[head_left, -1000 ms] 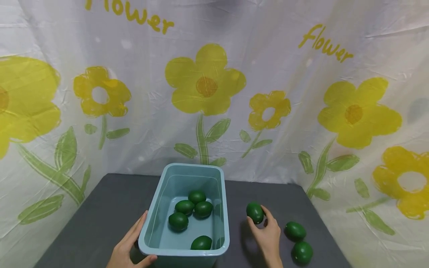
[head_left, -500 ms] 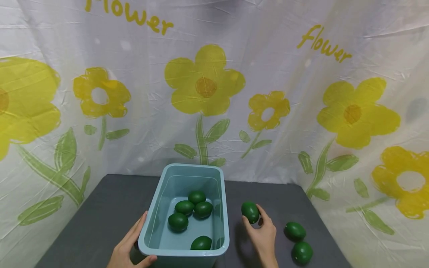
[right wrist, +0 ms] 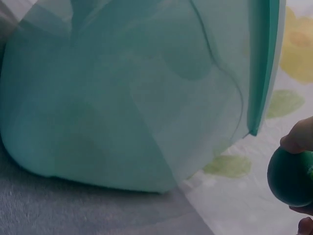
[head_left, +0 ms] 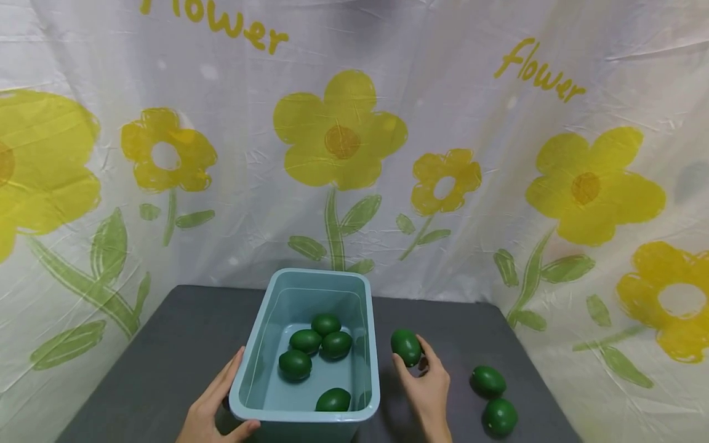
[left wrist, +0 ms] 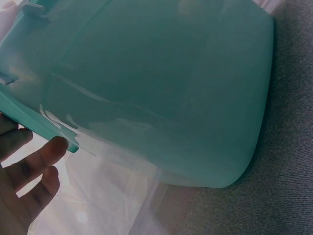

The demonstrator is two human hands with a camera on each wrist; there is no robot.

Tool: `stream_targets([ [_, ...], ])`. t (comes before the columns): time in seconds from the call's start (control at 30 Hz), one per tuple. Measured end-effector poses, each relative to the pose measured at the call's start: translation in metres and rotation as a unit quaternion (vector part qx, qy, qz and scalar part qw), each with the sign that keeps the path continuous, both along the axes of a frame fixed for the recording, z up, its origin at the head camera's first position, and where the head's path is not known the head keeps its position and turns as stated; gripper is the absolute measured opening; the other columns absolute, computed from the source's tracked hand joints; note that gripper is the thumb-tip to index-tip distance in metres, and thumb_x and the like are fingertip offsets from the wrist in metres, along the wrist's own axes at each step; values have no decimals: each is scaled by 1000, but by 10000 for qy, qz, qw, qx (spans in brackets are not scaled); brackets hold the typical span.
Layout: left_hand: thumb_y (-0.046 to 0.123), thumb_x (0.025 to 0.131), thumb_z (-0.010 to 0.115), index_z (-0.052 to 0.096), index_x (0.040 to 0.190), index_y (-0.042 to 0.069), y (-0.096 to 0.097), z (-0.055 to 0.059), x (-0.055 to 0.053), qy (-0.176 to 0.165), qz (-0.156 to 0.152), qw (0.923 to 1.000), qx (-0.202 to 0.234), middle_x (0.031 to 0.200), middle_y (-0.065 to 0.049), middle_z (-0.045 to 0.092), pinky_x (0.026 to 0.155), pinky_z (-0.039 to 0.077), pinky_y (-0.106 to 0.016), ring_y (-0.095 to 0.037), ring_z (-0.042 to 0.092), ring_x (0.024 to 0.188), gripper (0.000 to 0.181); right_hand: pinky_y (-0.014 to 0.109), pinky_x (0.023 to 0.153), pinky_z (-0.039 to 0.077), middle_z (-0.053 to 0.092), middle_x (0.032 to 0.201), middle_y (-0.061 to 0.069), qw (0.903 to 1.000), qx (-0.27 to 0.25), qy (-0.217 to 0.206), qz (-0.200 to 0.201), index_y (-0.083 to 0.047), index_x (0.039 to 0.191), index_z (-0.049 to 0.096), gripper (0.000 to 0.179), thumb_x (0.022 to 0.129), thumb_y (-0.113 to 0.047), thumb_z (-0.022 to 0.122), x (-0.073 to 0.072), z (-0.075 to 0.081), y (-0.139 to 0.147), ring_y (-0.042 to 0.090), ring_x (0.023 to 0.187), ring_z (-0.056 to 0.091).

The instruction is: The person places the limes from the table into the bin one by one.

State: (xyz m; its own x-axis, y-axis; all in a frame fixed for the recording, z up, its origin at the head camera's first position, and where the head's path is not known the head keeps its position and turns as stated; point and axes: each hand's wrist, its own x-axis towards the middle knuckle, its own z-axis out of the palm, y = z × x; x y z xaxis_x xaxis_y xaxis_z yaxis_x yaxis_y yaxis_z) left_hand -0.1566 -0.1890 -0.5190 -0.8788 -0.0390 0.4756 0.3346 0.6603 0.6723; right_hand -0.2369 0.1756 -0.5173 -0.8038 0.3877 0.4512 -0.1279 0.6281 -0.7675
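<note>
In the head view my right hand (head_left: 428,387) pinches a dark green, glossy avocado (head_left: 406,347) between thumb and fingers, just right of the tub and over the table. The right wrist view has the same avocado (right wrist: 292,177) at its right edge, beside the tub's outer wall (right wrist: 122,107). My left hand (head_left: 213,403) grips the left rim of the light blue plastic tub (head_left: 303,417), thumb at the near corner. Fingertips (left wrist: 55,147) lie at the rim in the left wrist view. Several avocados (head_left: 295,365) rest on the tub floor, one (head_left: 333,400) partly hidden by the near rim.
Two more avocados lie on the dark grey table (head_left: 188,344) to the right of my right hand: one farther back (head_left: 487,382), the other (head_left: 500,418) nearer. A white curtain (head_left: 238,203) printed with yellow flowers hangs behind the table and along its sides.
My right hand has moved left toward the tub, carrying the avocado. The left hand, the tub and the other avocados have stayed in place.
</note>
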Motion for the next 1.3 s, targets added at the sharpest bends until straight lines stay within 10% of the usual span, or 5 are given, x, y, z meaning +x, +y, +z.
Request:
stream_targets([
  [1.3, 30, 78, 95, 36, 168, 27, 2, -1, -2, 20, 62, 10000, 53, 161, -15, 50, 93, 52, -17, 21, 31, 133, 108, 23, 60, 45, 69, 92, 8, 9962, -763, 278, 316, -11, 138, 71, 59, 85, -26, 91, 11, 40, -26, 14, 76, 52],
])
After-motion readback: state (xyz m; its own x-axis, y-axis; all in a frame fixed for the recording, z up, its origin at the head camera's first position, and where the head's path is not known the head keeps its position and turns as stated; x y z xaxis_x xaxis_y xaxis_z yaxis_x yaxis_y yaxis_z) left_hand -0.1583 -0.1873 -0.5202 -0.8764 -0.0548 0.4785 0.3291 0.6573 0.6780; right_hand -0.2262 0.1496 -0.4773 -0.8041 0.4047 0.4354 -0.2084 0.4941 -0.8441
